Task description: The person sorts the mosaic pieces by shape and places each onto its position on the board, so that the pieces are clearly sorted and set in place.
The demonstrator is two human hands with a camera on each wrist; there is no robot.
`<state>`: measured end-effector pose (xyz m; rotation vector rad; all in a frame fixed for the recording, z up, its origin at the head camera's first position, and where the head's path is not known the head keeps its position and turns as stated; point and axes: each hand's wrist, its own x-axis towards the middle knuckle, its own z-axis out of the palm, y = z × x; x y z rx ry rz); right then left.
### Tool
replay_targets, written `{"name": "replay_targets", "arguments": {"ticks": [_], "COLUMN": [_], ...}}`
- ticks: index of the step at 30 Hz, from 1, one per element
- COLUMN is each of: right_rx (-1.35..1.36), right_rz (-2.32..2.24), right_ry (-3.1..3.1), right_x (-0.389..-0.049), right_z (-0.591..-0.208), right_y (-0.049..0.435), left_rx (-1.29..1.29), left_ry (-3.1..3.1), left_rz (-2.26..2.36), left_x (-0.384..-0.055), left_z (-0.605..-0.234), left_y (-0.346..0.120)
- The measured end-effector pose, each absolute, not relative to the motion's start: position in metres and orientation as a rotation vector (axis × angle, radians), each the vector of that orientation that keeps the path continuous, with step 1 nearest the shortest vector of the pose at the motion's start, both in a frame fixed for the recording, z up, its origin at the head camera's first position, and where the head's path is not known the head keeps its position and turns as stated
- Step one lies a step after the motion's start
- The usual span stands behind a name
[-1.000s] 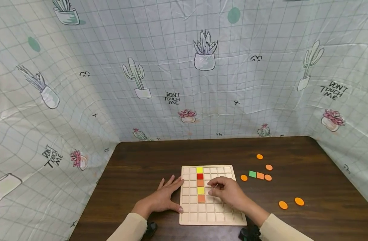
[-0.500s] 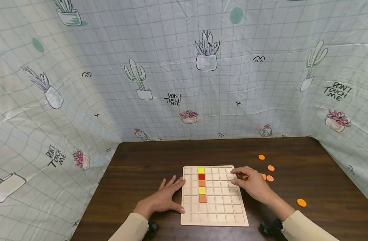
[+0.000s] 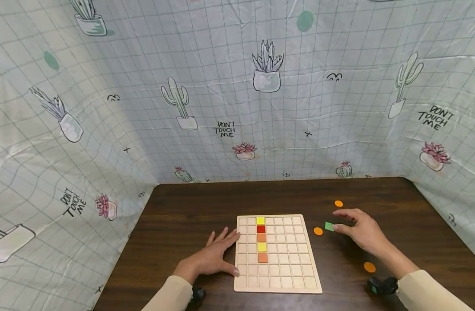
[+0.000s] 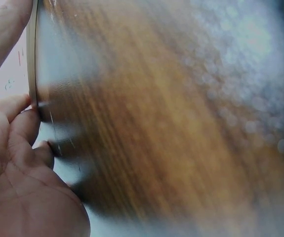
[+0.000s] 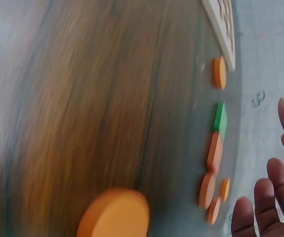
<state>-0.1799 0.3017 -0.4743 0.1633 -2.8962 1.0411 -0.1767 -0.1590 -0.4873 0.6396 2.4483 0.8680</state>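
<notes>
A pale wooden grid board (image 3: pixel 288 283) lies on the dark table. One column bears several square tiles: yellow (image 3: pixel 260 220), red (image 3: pixel 261 229), orange and others. My left hand (image 3: pixel 208 259) rests along the board's left edge, fingers spread and thumb touching the rim. Right of the board, my right hand (image 3: pixel 363 233) hovers over loose pieces, thumb beside a green square tile (image 3: pixel 329 226) and fingers apart. In the right wrist view an orange square tile (image 5: pixel 214 153) touches the green one; the fingers (image 5: pixel 266 197) hold nothing. From the head, my hand hides the orange tile.
Orange discs lie about: one (image 3: pixel 318 231) between board and green tile, one (image 3: pixel 339 203) farther back, one (image 3: pixel 369 267) near my right wrist. More discs (image 5: pixel 207 189) show in the right wrist view. A printed curtain (image 3: pixel 284 155) stands behind the table.
My right hand has moved from above the board rightward to the loose pieces, its thumb and fingers now wider apart. My left hand stays at the board's edge.
</notes>
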Motion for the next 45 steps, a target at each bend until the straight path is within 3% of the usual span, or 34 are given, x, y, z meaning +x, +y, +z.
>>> {"name": "replay_targets", "arguments": {"ticks": [11, 45], "right_rx": [0.14, 0.16], "right_rz": [0.99, 0.817], "right_ry": [-2.955, -2.944], "right_x": [-0.177, -0.185], "right_z": [-0.489, -0.501], "right_y": [0.326, 0.322], "left_rx": [0.645, 0.641], "left_ry": [2.462, 2.456], "left_rz": [0.851, 0.864], "left_x": [-0.177, -0.177], "left_z": [-0.489, -0.489], "left_y": [-0.159, -0.159]}}
